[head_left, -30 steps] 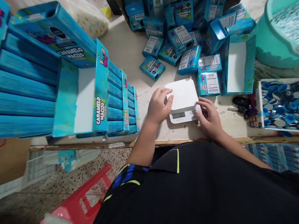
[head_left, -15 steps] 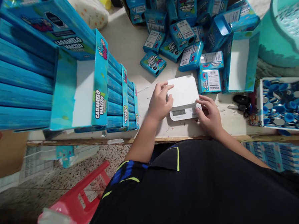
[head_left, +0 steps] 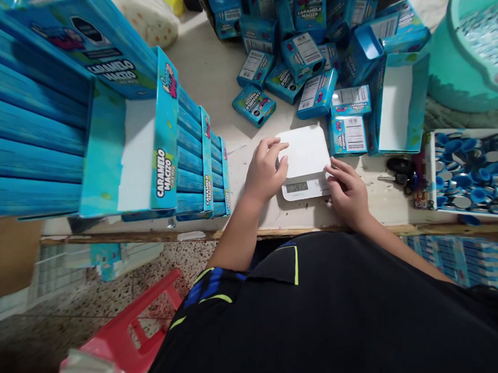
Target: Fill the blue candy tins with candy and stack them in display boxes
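As the white scale sits flat on the table, L hand has thumb & fingers apart at its L edge; R hand touches opp. side, can't tell if gripping. Prob. light, stiff, slick plastic, a bit fragile; hold low, both sides.

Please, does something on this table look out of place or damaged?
Right of the white scale, one blue piece lies outside the tray of similar pieces, near the table edge. At left, the open box has a white panel with a ragged edge, perhaps torn.
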The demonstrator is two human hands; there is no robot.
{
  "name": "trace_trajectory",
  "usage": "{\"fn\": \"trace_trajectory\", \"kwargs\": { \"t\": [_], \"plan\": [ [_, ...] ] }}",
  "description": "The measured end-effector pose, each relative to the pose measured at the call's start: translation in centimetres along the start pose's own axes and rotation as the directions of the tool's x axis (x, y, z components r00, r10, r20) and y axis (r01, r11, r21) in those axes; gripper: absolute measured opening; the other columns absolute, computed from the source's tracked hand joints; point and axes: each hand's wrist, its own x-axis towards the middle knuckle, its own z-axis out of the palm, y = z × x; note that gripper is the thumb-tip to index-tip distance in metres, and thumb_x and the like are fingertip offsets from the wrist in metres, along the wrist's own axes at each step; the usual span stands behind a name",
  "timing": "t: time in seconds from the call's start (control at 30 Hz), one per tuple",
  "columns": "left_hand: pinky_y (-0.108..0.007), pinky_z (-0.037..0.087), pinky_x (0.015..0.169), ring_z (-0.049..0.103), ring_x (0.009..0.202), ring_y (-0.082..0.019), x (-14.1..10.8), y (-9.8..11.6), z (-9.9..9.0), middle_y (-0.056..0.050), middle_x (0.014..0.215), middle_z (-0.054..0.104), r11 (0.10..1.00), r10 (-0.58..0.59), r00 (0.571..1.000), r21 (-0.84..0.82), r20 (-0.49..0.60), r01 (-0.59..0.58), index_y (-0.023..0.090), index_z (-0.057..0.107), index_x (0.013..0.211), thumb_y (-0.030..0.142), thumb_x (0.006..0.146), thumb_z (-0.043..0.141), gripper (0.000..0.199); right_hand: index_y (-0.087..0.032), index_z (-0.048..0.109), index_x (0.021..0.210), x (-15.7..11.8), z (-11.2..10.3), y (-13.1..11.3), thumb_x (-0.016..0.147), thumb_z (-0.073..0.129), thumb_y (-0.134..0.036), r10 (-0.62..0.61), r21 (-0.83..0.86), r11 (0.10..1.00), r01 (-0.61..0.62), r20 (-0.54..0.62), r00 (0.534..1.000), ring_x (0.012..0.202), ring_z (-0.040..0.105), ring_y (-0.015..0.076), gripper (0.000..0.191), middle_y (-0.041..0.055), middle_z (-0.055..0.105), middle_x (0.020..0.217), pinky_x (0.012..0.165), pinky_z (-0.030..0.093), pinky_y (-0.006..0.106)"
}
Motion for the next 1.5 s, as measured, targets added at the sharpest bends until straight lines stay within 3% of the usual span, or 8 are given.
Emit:
{"fn": "trace_trajectory", "kwargs": {
  "t": [0.33, 0.67, 0.9, 1.07, 1.2, 1.5],
  "plan": [
    [-0.045, 0.048, 0.112, 0.058, 0.123, -0.024, 0.1, -0.2, 0.2, -0.012, 0.127, 0.059, 0.999, -0.053, 0.999, -0.008, -0.002, 0.053, 0.019, 0.065, 0.115, 0.021, 0.095, 0.058, 0.021, -0.027, 0.076, 0.116, 0.0, -0.1, 0.1, 0.091, 0.050, -0.015, 0.003, 0.013, 1.000, -0.003, 0.009, 1.000, 0.126, 0.062, 0.0279, 0.038, 0.0086, 0.068, 0.132, 0.105, 0.053, 0.057],
    [-0.047, 0.048, 0.112, 0.058, 0.124, -0.025, 0.0, -0.1, 0.3, -0.012, 0.128, 0.059, 0.997, -0.076, 0.997, -0.025, 0.027, 0.077, 0.021, 0.064, 0.117, 0.026, 0.096, 0.057, 0.022, -0.026, 0.075, 0.114, 0.2, -0.3, 0.0, 0.093, 0.053, -0.018, 0.023, 0.047, 0.999, -0.024, 0.018, 1.000, 0.121, 0.064, 0.0289, 0.032, 0.0108, 0.068, 0.130, 0.100, 0.056, 0.054],
    [-0.047, 0.047, 0.112, 0.058, 0.123, -0.025, 0.4, -0.5, 0.1, -0.013, 0.125, 0.060, 0.994, -0.102, 0.995, -0.050, 0.005, 0.102, 0.020, 0.062, 0.116, 0.035, 0.101, 0.053, 0.023, -0.029, 0.068, 0.129, -0.2, -0.2, 0.7, 0.096, 0.055, -0.026, 0.073, 0.155, 0.985, -0.075, 0.017, 0.997, 0.121, 0.064, 0.0281, 0.035, 0.0092, 0.067, 0.130, 0.098, 0.058, 0.052],
    [-0.046, 0.051, 0.106, 0.059, 0.123, -0.024, 0.1, -0.7, 0.5, -0.014, 0.131, 0.060, 0.973, -0.208, 0.978, -0.106, -0.009, 0.205, 0.024, 0.051, 0.132, 0.043, 0.101, 0.050, 0.036, -0.029, 0.063, 0.137, -0.4, 0.2, 1.3, 0.097, 0.057, -0.029, 0.108, 0.228, 0.968, -0.109, 0.020, 0.994, 0.118, 0.066, 0.0285, 0.040, 0.0099, 0.067, 0.129, 0.099, 0.058, 0.053],
    [-0.046, 0.053, 0.101, 0.061, 0.122, -0.024, -0.1, -0.8, 0.9, -0.016, 0.136, 0.059, 0.966, -0.223, 0.975, -0.138, 0.001, 0.221, 0.026, 0.037, 0.145, 0.048, 0.101, 0.049, 0.051, -0.028, 0.059, 0.140, -0.4, 0.4, 1.4, 0.097, 0.058, -0.029, 0.114, 0.264, 0.957, -0.120, 0.039, 0.993, 0.122, 0.064, 0.0289, 0.044, 0.0113, 0.064, 0.133, 0.101, 0.058, 0.054],
    [-0.044, 0.052, 0.102, 0.060, 0.121, -0.024, 0.2, -1.0, 0.1, -0.015, 0.132, 0.060, 0.973, -0.202, 0.978, -0.125, -0.046, 0.195, 0.025, 0.043, 0.141, 0.050, 0.101, 0.048, 0.048, -0.029, 0.059, 0.141, -0.3, 0.4, 1.4, 0.094, 0.059, -0.028, 0.101, 0.226, 0.968, -0.110, 0.049, 0.994, 0.120, 0.064, 0.0295, 0.046, 0.0104, 0.064, 0.131, 0.101, 0.057, 0.054]
  ]
}}
